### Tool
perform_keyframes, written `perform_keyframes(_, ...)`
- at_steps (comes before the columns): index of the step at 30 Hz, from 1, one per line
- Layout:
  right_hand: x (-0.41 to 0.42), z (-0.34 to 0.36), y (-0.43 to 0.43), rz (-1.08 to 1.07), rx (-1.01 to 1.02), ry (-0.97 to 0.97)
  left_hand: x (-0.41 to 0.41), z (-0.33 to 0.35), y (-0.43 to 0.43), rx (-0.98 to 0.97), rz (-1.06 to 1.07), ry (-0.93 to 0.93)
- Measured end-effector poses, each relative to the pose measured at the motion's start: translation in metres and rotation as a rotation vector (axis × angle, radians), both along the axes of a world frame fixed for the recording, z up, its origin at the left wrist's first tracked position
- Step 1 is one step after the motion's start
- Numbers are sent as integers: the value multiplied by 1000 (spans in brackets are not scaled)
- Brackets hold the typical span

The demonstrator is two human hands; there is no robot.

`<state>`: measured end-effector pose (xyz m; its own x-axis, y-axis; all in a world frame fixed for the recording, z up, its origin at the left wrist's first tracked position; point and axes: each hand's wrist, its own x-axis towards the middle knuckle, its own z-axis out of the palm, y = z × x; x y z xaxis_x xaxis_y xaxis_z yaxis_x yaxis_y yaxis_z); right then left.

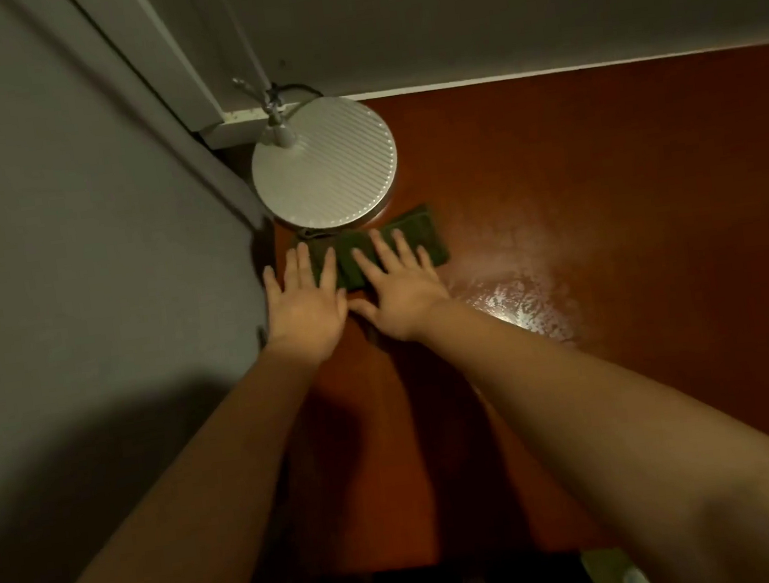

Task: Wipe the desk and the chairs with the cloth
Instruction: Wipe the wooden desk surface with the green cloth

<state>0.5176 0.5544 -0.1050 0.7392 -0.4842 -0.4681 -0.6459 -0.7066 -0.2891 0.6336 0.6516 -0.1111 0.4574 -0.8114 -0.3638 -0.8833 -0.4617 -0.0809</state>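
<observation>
A folded dark green cloth (419, 234) lies on the reddish-brown desk (602, 199) near its far left corner. My left hand (306, 307) lies flat with straight, spread fingers, its fingertips pressing the cloth's left part. My right hand (397, 290) is flat too, with its fingers pressing the middle of the cloth. Both arms are stretched forward. No chair can be made out.
A round silver lamp head (325, 164) on a thin arm hangs just beyond the cloth. A grey wall (76, 206) borders the desk on the left and another wall runs along the back. A wet, shiny patch (522, 294) glints right of my right hand.
</observation>
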Motion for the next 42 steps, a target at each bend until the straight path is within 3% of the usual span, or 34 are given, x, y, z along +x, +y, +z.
perform_keyframes(4,18,-2,7,42,30,-22,26,-4,9,-124,-3,134)
perform_keyframes(9,-35,-4,60,105,31,-17,-34,-17,60,-205,61,197)
perform_keyframes(17,-128,-4,131,296,92,62,-119,-18,174,-92,96,161)
perform_keyframes(24,-217,-5,149,359,59,74,-212,-19,217,-78,230,178)
perform_keyframes(27,-259,-4,150,334,41,60,-273,-21,201,-86,303,217)
perform_keyframes(33,-376,-4,125,193,-30,103,-379,-20,145,-180,200,248)
perform_keyframes(42,-474,-4,103,-80,-39,125,-442,-15,105,-129,18,258)
